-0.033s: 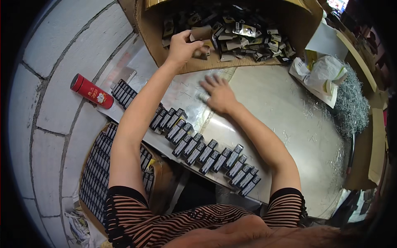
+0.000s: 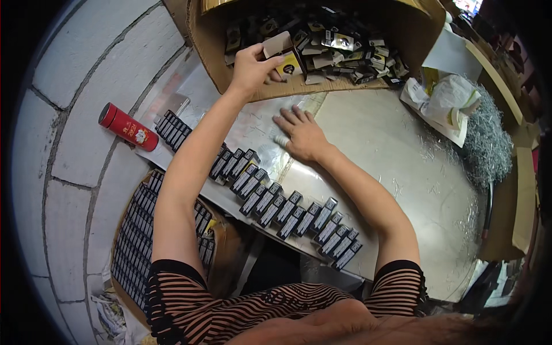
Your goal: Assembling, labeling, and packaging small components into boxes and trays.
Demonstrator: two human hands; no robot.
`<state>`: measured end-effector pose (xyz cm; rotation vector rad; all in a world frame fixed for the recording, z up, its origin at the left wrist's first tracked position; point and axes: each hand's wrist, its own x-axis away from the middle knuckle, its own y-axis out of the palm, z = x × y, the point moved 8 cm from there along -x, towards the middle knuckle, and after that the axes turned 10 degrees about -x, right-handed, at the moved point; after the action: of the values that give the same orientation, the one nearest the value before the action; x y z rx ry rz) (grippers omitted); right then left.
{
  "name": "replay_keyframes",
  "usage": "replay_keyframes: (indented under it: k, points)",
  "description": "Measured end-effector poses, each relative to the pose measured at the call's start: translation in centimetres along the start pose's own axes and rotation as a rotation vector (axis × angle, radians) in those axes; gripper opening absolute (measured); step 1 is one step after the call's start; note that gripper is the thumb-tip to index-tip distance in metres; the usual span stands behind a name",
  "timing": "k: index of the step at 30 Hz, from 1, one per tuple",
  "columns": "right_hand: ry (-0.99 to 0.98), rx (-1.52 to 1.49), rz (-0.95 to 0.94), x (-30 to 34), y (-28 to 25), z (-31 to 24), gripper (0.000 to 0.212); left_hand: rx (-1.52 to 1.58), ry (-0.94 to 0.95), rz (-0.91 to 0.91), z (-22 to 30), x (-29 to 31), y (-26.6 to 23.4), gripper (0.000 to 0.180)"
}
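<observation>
A brown bin (image 2: 227, 248) packed with dark packs (image 2: 133, 244) sat below the tabletop (image 2: 425, 213), on the left. A wiggly row of small black boxes (image 2: 288, 207) stood along the near edge. A red bottle (image 2: 127, 126) was by the left corner. The right hand (image 2: 306, 137) lay with fingers spread on the tabletop. At the far edge, the left hand (image 2: 250, 72) pinched an open yellow-and-black carton (image 2: 289, 65) in the mouth of a big box (image 2: 208, 46). More cartons (image 2: 340, 41) were heaped inside, but the back looked too dark to tell. Shiny metal bits (image 2: 491, 138) were piled by the right edge.

Cartons (image 2: 339, 41) in far box (image 2: 206, 52) | box row (image 2: 268, 208) along table (image 2: 402, 132)'s near edge | flask (image 2: 127, 126) — left | wire heap (image 2: 490, 144) — right
</observation>
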<state>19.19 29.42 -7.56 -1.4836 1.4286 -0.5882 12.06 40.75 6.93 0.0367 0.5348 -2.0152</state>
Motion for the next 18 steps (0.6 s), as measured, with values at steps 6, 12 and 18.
replay_keyframes:
  k: [6, 12, 18]
  points:
    - [0.170, 0.148, -0.154, 12.5, -4.4, -0.6, 0.058, 0.445, 0.084, 0.027, 5.2, 9.4, -1.2, 0.025]
    - [0.581, 0.191, 0.078, 26.9, -9.6, 0.6, 0.053, 0.666, -0.020, -0.077, 9.3, 20.3, -0.1, 0.026]
    - [0.599, -0.072, 0.355, 35.6, -13.3, -3.0, 0.040, 0.829, -0.210, -0.210, 6.8, 34.9, 6.3, 0.042]
